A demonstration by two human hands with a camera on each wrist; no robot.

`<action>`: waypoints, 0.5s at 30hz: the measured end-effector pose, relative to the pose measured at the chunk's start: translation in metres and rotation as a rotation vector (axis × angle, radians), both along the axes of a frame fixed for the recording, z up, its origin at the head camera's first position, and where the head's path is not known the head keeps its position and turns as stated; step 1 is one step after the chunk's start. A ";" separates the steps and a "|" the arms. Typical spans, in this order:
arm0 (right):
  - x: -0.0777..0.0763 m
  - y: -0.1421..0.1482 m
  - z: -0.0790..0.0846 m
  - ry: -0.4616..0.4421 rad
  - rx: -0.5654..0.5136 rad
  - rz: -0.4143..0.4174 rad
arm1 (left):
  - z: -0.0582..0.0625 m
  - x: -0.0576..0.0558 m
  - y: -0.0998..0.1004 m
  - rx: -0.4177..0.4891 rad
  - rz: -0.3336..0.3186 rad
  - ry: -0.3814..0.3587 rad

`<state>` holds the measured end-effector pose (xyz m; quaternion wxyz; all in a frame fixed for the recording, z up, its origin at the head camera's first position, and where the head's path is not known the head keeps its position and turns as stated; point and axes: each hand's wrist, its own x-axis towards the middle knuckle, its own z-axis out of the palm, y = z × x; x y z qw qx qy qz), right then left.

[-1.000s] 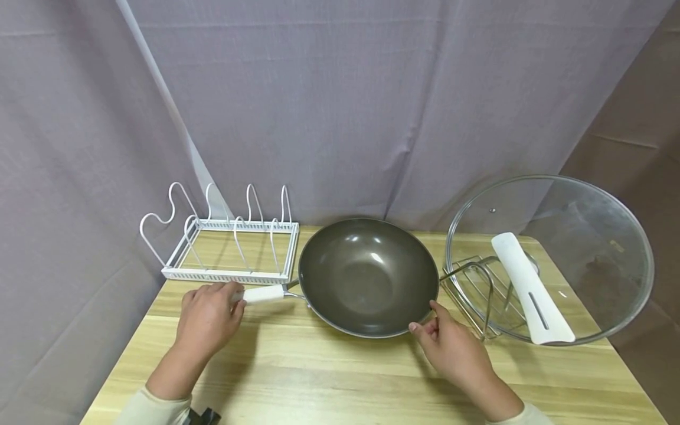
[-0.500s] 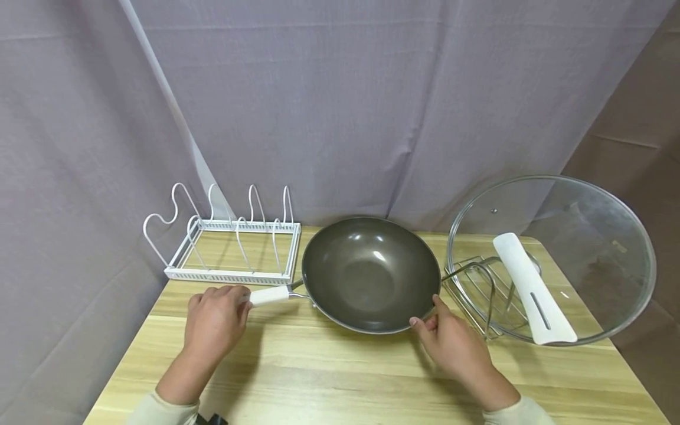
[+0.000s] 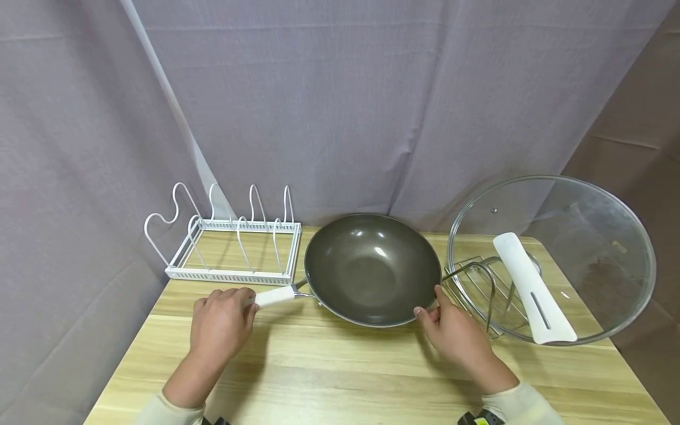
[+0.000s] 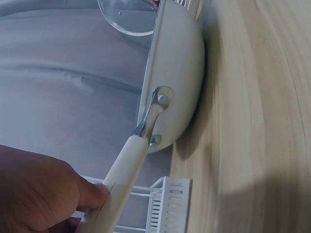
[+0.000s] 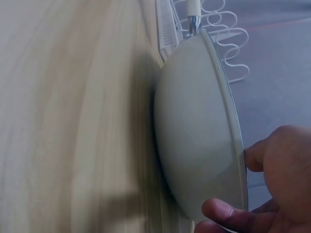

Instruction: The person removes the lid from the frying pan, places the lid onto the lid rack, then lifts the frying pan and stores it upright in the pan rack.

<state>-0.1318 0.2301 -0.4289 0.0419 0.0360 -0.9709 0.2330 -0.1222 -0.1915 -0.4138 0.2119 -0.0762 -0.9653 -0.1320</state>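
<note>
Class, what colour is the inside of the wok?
Dark greyish brown; the wok's inside shows best in the head view.

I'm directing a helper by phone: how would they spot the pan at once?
On the wooden table, look between the white rack on the left and the glass lid on the right. There is the pan, its white handle in the left hand, its rim in the right hand. Unlike both neighbours, its bowl is solid and dark inside.

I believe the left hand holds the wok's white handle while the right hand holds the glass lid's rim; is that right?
Not quite: the right hand holds the wok by its rim, not the glass lid, as the right wrist view shows; the rest is right.
</note>
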 end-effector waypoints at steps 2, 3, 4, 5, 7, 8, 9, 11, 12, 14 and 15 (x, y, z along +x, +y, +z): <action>-0.002 0.001 -0.001 0.007 0.000 0.004 | 0.000 0.001 0.001 -0.002 -0.001 0.005; -0.003 0.002 -0.001 0.008 -0.002 0.006 | 0.000 0.001 0.002 -0.005 -0.001 0.006; -0.004 0.002 -0.001 0.006 -0.005 0.007 | -0.001 0.001 0.002 -0.008 -0.002 0.009; -0.005 0.002 -0.002 0.002 -0.006 0.007 | -0.001 0.002 0.003 -0.010 -0.002 0.013; -0.007 0.003 -0.002 -0.009 -0.011 0.006 | -0.001 0.002 0.004 -0.014 -0.001 0.018; -0.008 0.004 -0.002 -0.017 -0.017 0.005 | -0.001 0.002 0.004 -0.014 0.001 0.021; -0.009 0.004 -0.002 -0.021 -0.019 0.005 | -0.001 0.003 0.005 -0.015 0.002 0.024; -0.012 0.005 -0.001 -0.028 -0.021 0.007 | -0.001 0.003 0.006 -0.015 0.004 0.031; -0.013 0.006 -0.001 -0.028 -0.022 0.007 | -0.001 0.003 0.006 -0.015 0.005 0.034; -0.015 0.006 0.000 -0.026 -0.014 0.006 | -0.001 0.004 0.007 -0.014 0.007 0.036; -0.015 0.007 0.001 -0.028 -0.011 0.003 | -0.001 0.004 0.007 -0.013 0.008 0.034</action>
